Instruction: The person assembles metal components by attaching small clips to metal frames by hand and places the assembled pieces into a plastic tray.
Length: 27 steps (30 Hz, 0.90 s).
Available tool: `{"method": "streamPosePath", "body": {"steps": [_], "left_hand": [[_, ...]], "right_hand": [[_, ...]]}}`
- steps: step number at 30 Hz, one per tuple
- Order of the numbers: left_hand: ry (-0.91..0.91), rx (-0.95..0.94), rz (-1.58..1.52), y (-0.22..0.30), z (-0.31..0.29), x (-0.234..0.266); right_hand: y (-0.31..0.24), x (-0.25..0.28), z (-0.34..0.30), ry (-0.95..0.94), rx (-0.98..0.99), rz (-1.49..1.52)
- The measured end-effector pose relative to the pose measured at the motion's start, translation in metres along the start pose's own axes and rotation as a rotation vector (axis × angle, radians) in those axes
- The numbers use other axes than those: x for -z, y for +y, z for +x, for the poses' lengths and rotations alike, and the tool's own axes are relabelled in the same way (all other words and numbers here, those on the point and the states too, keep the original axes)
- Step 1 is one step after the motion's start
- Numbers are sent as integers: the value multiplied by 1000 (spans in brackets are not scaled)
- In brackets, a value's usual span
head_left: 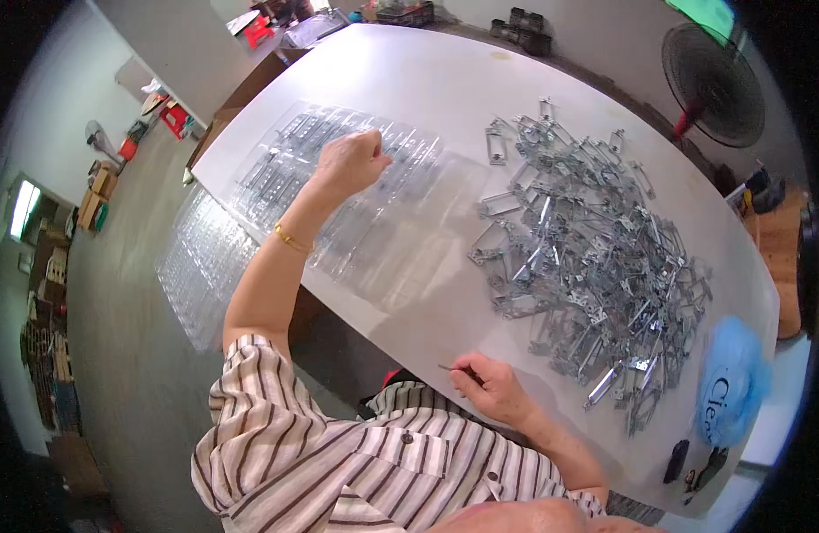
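Note:
My left hand (pixel 350 165) is closed above a clear plastic tray (pixel 400 266), its fingers curled in. Whatever it may hold is hidden. Rows of small metal parts (pixel 280 178) lie in the tray's far and left sections, while its near right section shows bare plastic. At the table's near edge my right hand (pixel 495 387) pinches a small thin dark piece (pixel 445 367) whose kind I cannot make out. A large heap of silvery metal brackets (pixel 596 249) spreads over the table's right side, to the right of both hands.
The white table (pixel 409 67) has a curved far edge. More clear trays (pixel 201 258) are stacked lower, beyond its left edge. A blue plastic bag (pixel 733 382) and a small black object (pixel 677 461) lie at the right. A fan (pixel 713 84) stands beyond.

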<state>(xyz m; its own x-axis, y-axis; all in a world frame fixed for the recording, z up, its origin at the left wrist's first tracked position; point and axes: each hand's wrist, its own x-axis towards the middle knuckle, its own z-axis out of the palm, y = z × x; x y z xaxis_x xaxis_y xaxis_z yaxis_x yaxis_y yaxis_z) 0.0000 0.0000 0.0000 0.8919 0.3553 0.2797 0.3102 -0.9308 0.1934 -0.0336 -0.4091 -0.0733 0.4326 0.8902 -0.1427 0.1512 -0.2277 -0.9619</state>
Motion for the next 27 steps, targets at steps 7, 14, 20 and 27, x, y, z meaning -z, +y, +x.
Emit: {"method": "streamPosePath", "body": {"steps": [7,14,20,27], "left_hand": [[38,-244,-538,123,-44,106],[325,-965,-1871,224,-108,139],[554,-1284,-2279,247,-136,149],[598,-1380,-2393,262,-139,149]], "right_hand": [[-6,-18,10,22,78,75],[15,-18,11,123,335,37],[-2,-19,11,45,266,35],[5,-17,11,34,287,29]]}}
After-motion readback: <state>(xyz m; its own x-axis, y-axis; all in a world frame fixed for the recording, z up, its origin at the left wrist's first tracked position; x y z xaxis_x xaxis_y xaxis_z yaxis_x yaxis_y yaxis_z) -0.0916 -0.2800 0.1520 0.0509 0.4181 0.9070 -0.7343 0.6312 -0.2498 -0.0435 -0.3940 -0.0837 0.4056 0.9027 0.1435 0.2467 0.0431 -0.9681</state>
